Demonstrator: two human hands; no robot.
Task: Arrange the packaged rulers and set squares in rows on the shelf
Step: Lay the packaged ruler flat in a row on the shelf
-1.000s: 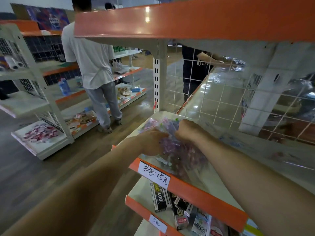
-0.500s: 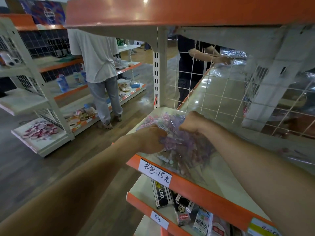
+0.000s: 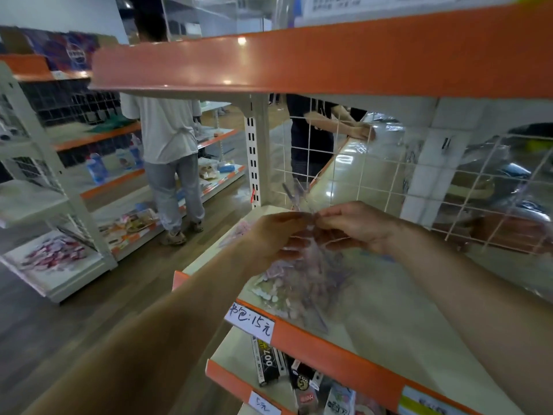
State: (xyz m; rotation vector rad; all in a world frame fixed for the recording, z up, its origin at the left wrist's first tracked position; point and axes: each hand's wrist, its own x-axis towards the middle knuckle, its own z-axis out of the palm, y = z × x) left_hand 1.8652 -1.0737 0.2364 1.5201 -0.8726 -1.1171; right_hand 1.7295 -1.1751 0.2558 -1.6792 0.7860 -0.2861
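A clear plastic bag of packaged rulers and set squares (image 3: 308,280), pink and purple, hangs above the cream shelf (image 3: 398,319) at its left end. My left hand (image 3: 275,235) grips the bag's top from the left. My right hand (image 3: 356,226) pinches the same gathered top from the right, fingertips meeting the left hand's. A few transparent ruler tips (image 3: 294,193) stick up above my hands. The bag's lower part rests near the shelf's orange front edge (image 3: 329,348).
A white wire grid (image 3: 344,163) backs the shelf, an orange shelf (image 3: 329,61) hangs overhead. The lower shelf holds boxed goods (image 3: 269,363). A price label (image 3: 250,322) sits on the front edge. A person in a white shirt (image 3: 167,130) stands in the aisle; another person (image 3: 317,127) is behind the grid.
Both hands have lifted off the pile and come together, raising the bag's top upward off the shelf. The view has tilted up a little.
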